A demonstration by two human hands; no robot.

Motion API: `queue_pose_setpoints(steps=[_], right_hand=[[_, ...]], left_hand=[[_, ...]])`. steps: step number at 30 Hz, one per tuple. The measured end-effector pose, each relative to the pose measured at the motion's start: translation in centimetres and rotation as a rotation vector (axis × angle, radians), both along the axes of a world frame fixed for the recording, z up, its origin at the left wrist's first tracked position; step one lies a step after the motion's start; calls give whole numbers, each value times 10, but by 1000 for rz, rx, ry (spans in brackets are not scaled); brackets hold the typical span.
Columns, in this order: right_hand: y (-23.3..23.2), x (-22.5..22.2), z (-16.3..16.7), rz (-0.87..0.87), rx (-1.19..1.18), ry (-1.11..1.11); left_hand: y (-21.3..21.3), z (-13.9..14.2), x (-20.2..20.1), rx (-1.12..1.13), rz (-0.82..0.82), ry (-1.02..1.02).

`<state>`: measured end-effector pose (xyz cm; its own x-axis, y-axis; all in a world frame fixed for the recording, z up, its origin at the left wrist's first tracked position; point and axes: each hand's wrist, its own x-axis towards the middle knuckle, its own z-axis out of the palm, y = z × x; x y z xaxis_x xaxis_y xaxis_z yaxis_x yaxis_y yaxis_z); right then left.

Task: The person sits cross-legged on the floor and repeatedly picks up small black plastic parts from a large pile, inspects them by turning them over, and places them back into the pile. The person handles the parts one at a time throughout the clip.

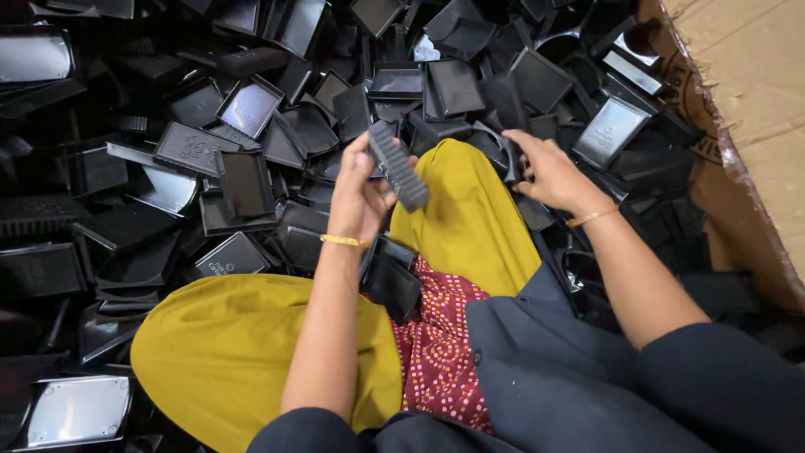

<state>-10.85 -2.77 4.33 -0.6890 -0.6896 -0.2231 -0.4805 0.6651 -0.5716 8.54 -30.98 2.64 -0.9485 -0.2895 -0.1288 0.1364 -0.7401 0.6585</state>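
The left hand is raised above the lap, fingers curled and closed around a ribbed black strip, which it pinches near the lower part so that the strip stands tilted, its grooved face turned toward the camera and its upper end rising past the fingertips. A gold bangle sits on that wrist. The right hand reaches out to the right of the knee into the heap, its fingers bent and closed on a black part at the edge of the pile; how firmly it grips cannot be told, since the fingertips are hidden behind the piece. A thin bracelet circles that wrist. The person sits with legs folded, yellow trousers covering both knees, a red dotted cloth lying across the lap, and dark sleeves at the lower edge of the view. A black tray rests in the lap just below the left wrist, touching the yellow cloth. All around lies a deep pile of black trays, shallow and rectangular, tumbled at every angle, some face up and some tipped on edge. One glossy tray lies at the lower left. A cardboard wall borders the pile on the right.
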Motion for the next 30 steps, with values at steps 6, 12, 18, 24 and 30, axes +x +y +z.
queue_pose_setpoints(steps=[6, 12, 18, 24, 30], right_hand=[[-27, 57, 44, -155, -604, -227], [-84, 116, 40, -139, -631, -472], [-86, 117, 41, -71, -672, -591], [-85, 123, 28, -140, -586, -509], [-83, 117, 20, -94, -564, -907]], left_hand=[[20, -12, -16, -39, 27, -51], [40, -15, -11, -196, -21, 22], [44, -10, -8, -381, 94, -12], [45, -9, -14, -463, 163, -57], [41, 2, -3, -578, 24, -52]])
